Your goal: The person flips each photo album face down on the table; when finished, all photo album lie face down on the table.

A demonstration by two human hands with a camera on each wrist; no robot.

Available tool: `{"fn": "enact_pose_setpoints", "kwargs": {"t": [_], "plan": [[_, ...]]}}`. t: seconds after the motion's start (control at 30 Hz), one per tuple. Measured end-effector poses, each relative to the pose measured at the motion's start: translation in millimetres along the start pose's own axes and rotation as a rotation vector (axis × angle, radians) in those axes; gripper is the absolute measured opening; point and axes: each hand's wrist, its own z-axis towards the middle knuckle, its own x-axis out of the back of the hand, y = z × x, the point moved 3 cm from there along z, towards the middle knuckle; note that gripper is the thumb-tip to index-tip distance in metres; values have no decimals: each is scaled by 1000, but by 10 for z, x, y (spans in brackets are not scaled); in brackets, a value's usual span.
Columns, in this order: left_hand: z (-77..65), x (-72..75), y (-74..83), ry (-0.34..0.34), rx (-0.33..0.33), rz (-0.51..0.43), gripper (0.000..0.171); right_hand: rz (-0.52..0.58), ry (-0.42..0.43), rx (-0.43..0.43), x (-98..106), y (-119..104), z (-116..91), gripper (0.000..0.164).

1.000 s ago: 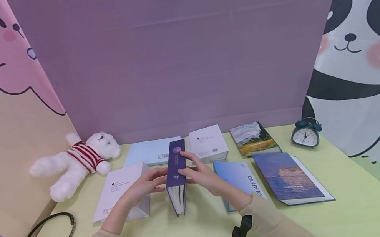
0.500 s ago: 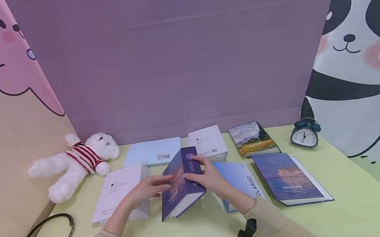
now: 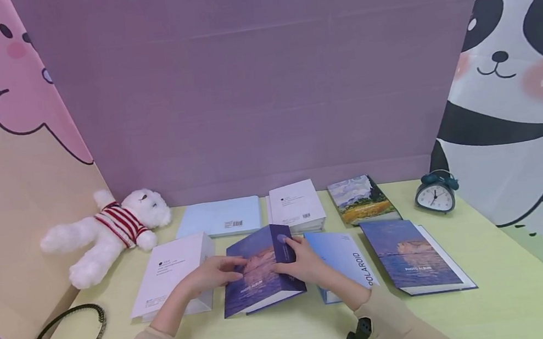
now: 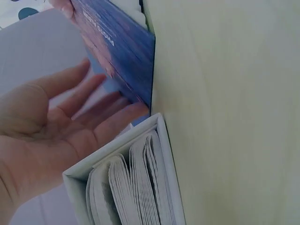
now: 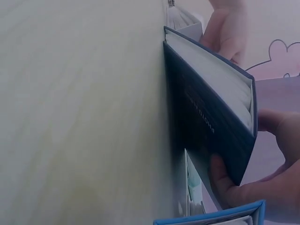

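Observation:
A purple-blue photo album [image 3: 255, 295] with a seaside picture on its cover leans tilted to the left in mid-table, its dark spine raised at the right. My right hand [image 3: 306, 268] grips the spine edge; the right wrist view shows fingers of the right hand [image 5: 276, 178] on both sides of the album [image 5: 206, 103]. My left hand [image 3: 213, 275] rests its fingertips against the front cover. In the left wrist view, the fingers of the left hand [image 4: 61, 122] are nearly straight beside the cover. Close to that hand lies a white album [image 3: 173, 271].
Right of the held album lie a blue Polaroid album [image 3: 342, 256] and another seaside photo album [image 3: 417, 259]. Behind are a pale blue book [image 3: 207, 217], a white album [image 3: 295, 203], and a landscape-covered book [image 3: 364, 198]. An alarm clock [image 3: 435, 193], plush bear [image 3: 118, 227] and headband [image 3: 101, 320] stand outward.
The album has gone from standing spine-up to leaning over leftward and lower, its front cover now turned up. Both hands moved with it, the right hand going slightly right and down.

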Motion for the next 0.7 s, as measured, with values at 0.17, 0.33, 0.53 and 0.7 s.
{"fn": "enact_pose_setpoints", "kwargs": {"t": [0.17, 0.33, 0.53, 0.7], "plan": [[2, 20, -21, 33, 14, 47, 37, -5, -18, -19, -17, 10, -19, 80], [0, 26, -17, 28, 18, 67, 37, -80, -82, -45, -54, 50, -19, 77], [0, 21, -4, 15, 14, 64, 36, -130, -167, -55, -92, 66, -25, 74], [13, 18, -9, 9, 12, 66, 35, -199, -201, 2, -100, 30, -41, 70]]}}
